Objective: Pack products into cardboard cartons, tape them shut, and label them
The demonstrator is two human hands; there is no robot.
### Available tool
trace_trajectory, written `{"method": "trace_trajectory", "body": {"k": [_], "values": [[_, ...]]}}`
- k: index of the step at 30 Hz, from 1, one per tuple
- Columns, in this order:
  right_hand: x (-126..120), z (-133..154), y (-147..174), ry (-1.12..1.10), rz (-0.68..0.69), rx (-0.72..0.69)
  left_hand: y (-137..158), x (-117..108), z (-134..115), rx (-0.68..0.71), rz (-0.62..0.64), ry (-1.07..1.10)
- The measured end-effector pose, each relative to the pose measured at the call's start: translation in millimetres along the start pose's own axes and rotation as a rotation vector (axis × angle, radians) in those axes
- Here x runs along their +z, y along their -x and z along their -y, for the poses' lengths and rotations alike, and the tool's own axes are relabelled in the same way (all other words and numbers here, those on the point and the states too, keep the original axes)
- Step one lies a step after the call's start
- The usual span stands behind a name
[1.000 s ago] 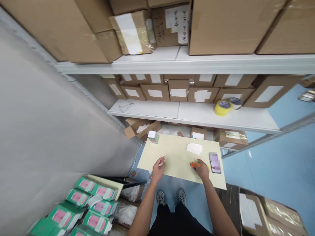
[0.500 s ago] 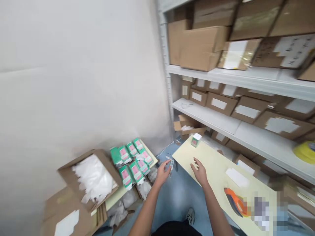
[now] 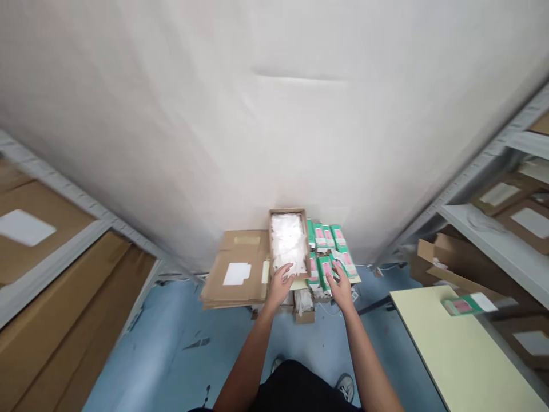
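My left hand (image 3: 280,283) reaches forward with its fingers apart, at the near edge of an open cardboard box (image 3: 309,252). That box is full of white plastic-like packets (image 3: 288,240). My right hand (image 3: 340,288) is open too, its fingers over the near row of small green boxes with pink panels (image 3: 325,271). Whether its fingertips touch one of them I cannot tell. Nothing shows in either hand. Several such green boxes lie in two rows against the right side of the cardboard box.
Flattened cardboard (image 3: 240,257) is stacked on the left. At right, a pale yellow table (image 3: 463,349) bears one green box (image 3: 467,304), before a shelf (image 3: 493,223) with cartons. Another shelf (image 3: 55,263) stands on the left. Open boxes (image 3: 304,315) sit underneath.
My view has swung left, from the yellow table and right-hand shelf to the wall and the white packets. Both hands now reach toward the packets and green boxes, still open.
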State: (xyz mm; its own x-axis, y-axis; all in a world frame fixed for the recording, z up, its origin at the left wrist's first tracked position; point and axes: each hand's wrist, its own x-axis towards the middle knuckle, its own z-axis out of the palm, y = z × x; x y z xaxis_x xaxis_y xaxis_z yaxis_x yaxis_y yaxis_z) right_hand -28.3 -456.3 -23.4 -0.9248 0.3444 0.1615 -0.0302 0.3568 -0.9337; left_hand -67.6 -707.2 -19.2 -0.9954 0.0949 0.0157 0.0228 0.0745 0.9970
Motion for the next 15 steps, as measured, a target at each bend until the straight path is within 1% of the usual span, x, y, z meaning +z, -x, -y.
{"method": "trace_trajectory", "body": {"k": [2, 4, 6, 7, 10, 12, 15], "values": [[49, 23, -3, -0.01, 0.076, -0.042, 0, -51, 2, -0.023, -0.089, 0.012], [93, 44, -3, -0.026, 0.154, -0.077, 3, -96, 4, -0.042, -0.174, 0.019], [131, 60, -3, -0.044, 0.221, -0.101, 9, -132, 8, -0.053, -0.257, 0.012], [148, 66, -3, -0.051, 0.254, -0.112, 12, -147, 10, -0.057, -0.294, 0.009], [191, 75, -9, -0.036, 0.354, -0.151, 19, -176, 19, -0.084, -0.357, 0.022], [214, 77, -17, -0.007, 0.407, -0.171, 19, -186, 25, -0.112, -0.378, 0.033], [245, 75, -33, 0.023, 0.449, -0.191, 10, -197, 32, -0.168, -0.411, 0.025]]}}
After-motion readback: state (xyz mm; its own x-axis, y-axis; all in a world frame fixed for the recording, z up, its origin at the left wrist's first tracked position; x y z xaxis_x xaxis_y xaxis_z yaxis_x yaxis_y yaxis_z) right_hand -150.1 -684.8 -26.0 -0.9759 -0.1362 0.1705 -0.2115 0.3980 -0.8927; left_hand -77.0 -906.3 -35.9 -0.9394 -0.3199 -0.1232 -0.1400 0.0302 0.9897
